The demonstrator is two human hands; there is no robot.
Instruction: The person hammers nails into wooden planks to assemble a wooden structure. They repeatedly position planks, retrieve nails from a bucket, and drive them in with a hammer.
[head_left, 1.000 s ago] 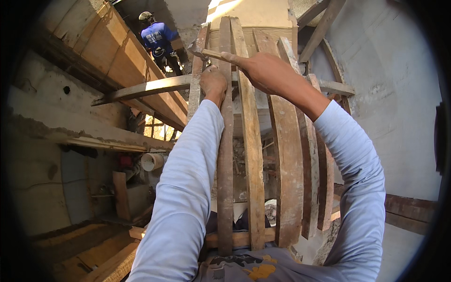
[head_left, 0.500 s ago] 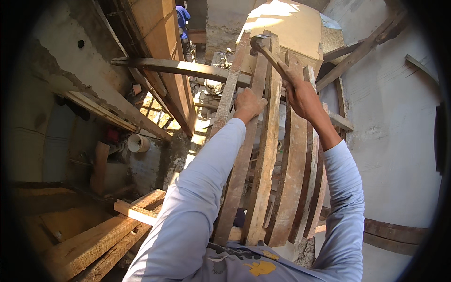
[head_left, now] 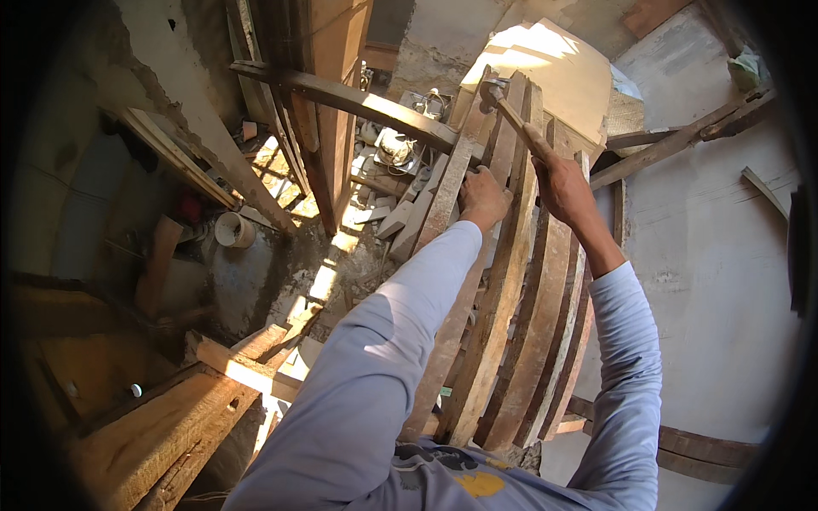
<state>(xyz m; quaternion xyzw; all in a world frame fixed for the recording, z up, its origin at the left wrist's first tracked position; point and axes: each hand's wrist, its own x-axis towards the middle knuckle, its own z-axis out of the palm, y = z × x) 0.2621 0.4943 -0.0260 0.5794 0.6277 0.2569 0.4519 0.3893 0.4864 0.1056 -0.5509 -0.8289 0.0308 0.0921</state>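
My right hand (head_left: 565, 192) is closed around the wooden handle of a hammer (head_left: 518, 122). The hammer's metal head is over the far ends of the planks, at the left of the row; whether it touches the wood I cannot tell. My left hand (head_left: 484, 198), fingers curled, grips a worn wooden plank (head_left: 456, 328) a little nearer to me. Beside that plank run several more long boards, among them a lighter brown plank (head_left: 490, 332) with narrow gaps around it. They stretch from my body toward the far end.
A beam (head_left: 354, 102) crosses from the left to the planks' far end. Behind stands a pale sheet (head_left: 567, 72). Rubble and a white bucket (head_left: 234, 230) lie below on the left. Thick timbers (head_left: 162, 434) fill the lower left. A grey wall (head_left: 699, 281) rises at the right.
The view has shifted, so the planks and both hands sit farther right in the picture. Both grips are unchanged. A person in blue at the far left has gone out of sight.
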